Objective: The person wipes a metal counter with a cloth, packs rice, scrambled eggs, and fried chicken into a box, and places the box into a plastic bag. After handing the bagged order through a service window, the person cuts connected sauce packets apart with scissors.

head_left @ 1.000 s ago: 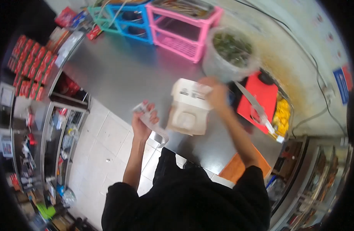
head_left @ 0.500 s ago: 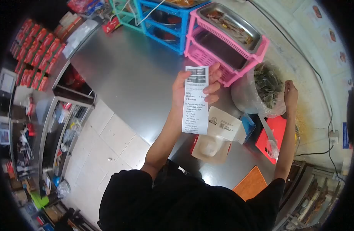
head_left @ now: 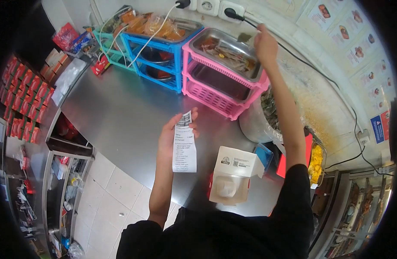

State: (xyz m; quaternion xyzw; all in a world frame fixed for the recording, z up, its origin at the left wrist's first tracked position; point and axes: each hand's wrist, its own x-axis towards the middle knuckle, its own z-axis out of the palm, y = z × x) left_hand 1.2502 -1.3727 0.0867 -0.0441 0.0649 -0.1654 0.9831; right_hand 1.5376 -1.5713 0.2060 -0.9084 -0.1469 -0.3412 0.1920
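In the head view, a printed receipt (head_left: 185,149) is held by the left hand (head_left: 179,125). It is pinched near its top edge between the thumb and the curled fingers, and the strip is hung below them, with its printed side turned to the camera. The lines are too small to be read reliably.

The right hand (head_left: 266,46) is raised at the far end of the reach. Its fingers are drawn together, and a small green leaf (head_left: 244,37) is pinched at their tips. Just below these fingers a metal tray (head_left: 227,39) of mixed food is carried by a pink rack (head_left: 224,101).

Nearer the body than the left fingers, and to their right, an open carton (head_left: 233,172) is placed on the table (head_left: 120,112); its lid is folded back away from the body, and a pale rounded mass (head_left: 227,188) is contained in its base. A tub (head_left: 253,125) of leaves is partly covered by the right forearm, below the right fingers. A blue rack (head_left: 177,77) is positioned beyond the left fingers, beside the pink one.
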